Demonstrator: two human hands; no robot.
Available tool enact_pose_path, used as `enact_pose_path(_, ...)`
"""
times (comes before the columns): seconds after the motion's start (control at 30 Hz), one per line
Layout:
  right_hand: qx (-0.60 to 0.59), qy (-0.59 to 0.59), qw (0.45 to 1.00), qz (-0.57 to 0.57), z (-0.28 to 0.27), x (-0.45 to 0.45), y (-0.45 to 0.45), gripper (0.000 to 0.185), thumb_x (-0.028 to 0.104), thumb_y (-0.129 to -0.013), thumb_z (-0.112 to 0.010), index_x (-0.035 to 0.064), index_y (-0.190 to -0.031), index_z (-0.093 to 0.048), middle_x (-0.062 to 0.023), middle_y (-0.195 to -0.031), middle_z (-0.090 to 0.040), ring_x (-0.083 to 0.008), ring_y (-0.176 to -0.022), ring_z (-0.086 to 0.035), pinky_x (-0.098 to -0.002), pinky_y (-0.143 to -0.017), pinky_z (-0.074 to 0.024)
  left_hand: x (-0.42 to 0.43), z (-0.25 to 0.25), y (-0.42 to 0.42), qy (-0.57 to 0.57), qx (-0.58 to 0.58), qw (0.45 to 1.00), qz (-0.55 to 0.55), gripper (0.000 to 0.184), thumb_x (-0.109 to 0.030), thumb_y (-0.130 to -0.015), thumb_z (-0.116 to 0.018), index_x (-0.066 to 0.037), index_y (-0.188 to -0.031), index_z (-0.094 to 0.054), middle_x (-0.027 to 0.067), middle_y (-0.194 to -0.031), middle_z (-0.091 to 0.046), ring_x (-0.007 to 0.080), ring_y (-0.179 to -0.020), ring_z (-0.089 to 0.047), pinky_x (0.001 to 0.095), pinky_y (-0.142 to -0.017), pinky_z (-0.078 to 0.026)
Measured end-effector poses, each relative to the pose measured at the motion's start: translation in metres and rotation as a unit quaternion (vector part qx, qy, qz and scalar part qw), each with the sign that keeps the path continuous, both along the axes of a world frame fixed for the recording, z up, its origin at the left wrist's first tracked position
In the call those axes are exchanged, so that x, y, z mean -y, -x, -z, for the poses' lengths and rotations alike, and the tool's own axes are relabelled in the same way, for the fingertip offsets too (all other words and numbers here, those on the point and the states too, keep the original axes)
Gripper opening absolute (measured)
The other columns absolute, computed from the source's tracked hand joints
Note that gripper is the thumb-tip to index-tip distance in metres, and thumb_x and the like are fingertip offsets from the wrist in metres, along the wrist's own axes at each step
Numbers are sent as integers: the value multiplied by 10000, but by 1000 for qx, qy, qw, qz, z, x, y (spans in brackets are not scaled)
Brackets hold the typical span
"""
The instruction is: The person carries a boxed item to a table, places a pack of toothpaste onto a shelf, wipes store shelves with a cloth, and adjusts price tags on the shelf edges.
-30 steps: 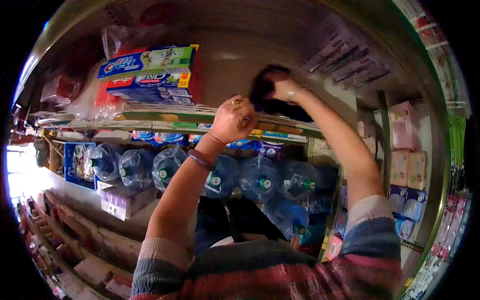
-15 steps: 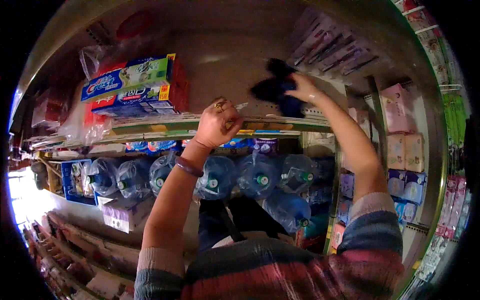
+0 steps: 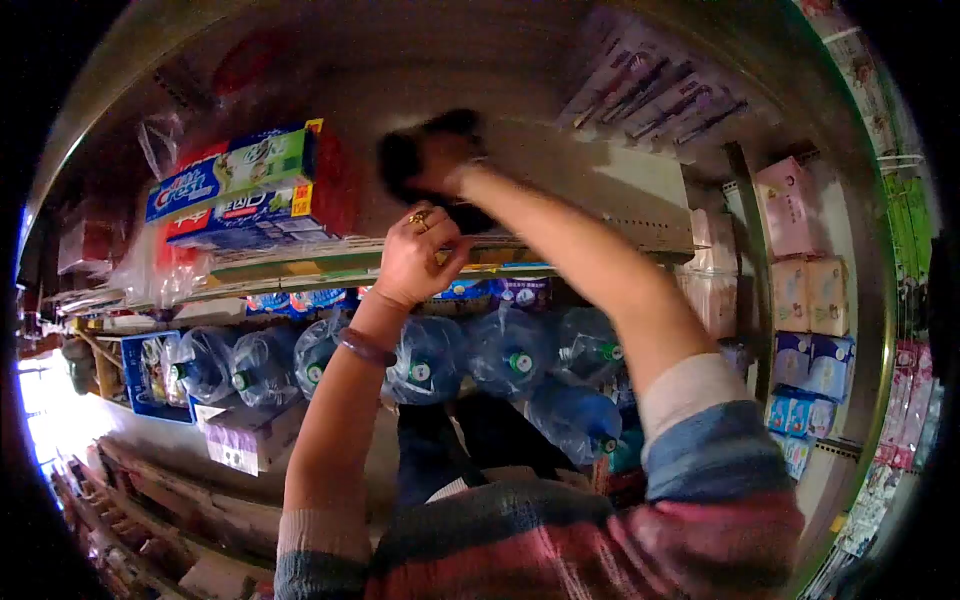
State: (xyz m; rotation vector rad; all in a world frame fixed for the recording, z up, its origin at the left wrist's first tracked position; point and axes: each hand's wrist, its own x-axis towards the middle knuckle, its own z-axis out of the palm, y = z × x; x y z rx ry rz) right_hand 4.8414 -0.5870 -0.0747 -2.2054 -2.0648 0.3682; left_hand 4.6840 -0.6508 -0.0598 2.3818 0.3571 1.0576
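A dark cloth (image 3: 400, 162) is under my right hand (image 3: 447, 167), whose fingers press it onto the bare upper shelf board (image 3: 560, 160). Motion blurs the cloth and the fingertips. At the front edge of that shelf, just below the cloth, my left hand (image 3: 425, 255) is closed with its fingers curled. What it grips, if anything, is hidden. Toothpaste boxes (image 3: 235, 180) are stacked on the left part of the same shelf, beside the cloth's side of the board.
Below the shelf stand several large blue water bottles (image 3: 510, 350) in plastic wrap. Flat packages (image 3: 655, 90) hang at the back right. Tissue packs (image 3: 800, 295) fill a rack at the right. A blue crate (image 3: 160, 375) and a white-purple carton (image 3: 245, 435) are lower left.
My right hand has swept the dark cloth leftward along the shelf, close to my left hand. My left hand has shifted only slightly and stays curled at the shelf edge.
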Motion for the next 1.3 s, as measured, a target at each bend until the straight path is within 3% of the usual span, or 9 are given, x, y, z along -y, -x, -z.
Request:
enact_pose_path(0.23,15,-88,996,18,28,61,-93,496,285,-676,-723,51,-1087,-573,-205,-1110,-576,-337,-1019,-550,-401,-865,-454,-2,-2,0,7,30,999,26,127,-40,-626,-662,-68,-667,-545,93,-684,-538,301,-683,-542,378,-624,-446)
enact_pose_path(0.27,-170,-80,982,32,25,89,-128,500,219,-691,-727,39,-1125,-558,-183,-1104,-590,-307,-1010,-562,-380,-877,-449,-2,2,1,10,32,999,26,129,-43,-626,-665,-69,-665,-544,90,-692,-538,299,-688,-543,383,-627,-450)
enact_pose_path(0.43,-26,139,890,434,-29,212,-233,567,317,-769,-682,-4,-1192,-482,-169,-1039,-615,-281,-935,-601,-356,-798,-491,-3,1,4,0,7,1000,4,101,-92,-630,-665,-85,-676,-575,68,-734,-570,292,-753,-564,371,-691,-484)
enact_pose_path(0.5,49,158,885,435,-24,206,-227,579,317,-763,-683,-18,-1189,-480,-184,-1061,-603,-304,-921,-600,-378,-778,-489,-2,1,5,3,0,1000,3,102,-95,-629,-664,-85,-679,-575,69,-733,-571,294,-753,-564,376,-697,-485)
enact_pose_path(0.7,20,-77,997,-13,39,53,-79,527,433,-657,-708,29,-983,-623,-199,-962,-629,-370,-859,-599,-438,-751,-490,0,-1,1,11,10,1000,-2,117,-106,-641,-670,-81,-661,-557,83,-700,-559,305,-719,-559,390,-677,-474)
enact_pose_path(0.83,-2,27,999,-18,4,-5,15,497,439,-629,-688,50,-935,-651,-194,-931,-640,-361,-843,-616,-419,-739,-500,-1,-2,-3,-16,18,1000,6,142,-81,-645,-672,-81,-634,-530,88,-657,-529,306,-645,-527,384,-606,-442)
enact_pose_path(0.97,-100,-84,988,-86,51,52,-82,565,369,-619,-739,9,-1030,-594,-207,-1020,-613,-354,-949,-580,-396,-838,-470,1,-3,-4,4,5,1000,9,133,-59,-646,-666,-79,-644,-535,79,-655,-535,294,-646,-533,381,-610,-444)
enact_pose_path(1.13,-141,66,966,206,3,195,-235,787,317,-680,-769,-16,-1288,-397,-164,-1225,-526,-271,-1120,-504,-330,-965,-387,2,-6,-3,-27,-3,1000,0,121,-57,-649,-661,-74,-658,-541,80,-672,-545,294,-659,-543,382,-618,-448)
enact_pose_path(1.3,-36,120,888,442,-9,264,-319,663,251,-732,-719,72,-1296,-418,-134,-1058,-606,-234,-764,-601,-359,-631,-505,-1,1,-1,-32,11,999,15,121,-76,-655,-663,-71,-664,-543,88,-687,-550,308,-679,-548,392,-624,-450)
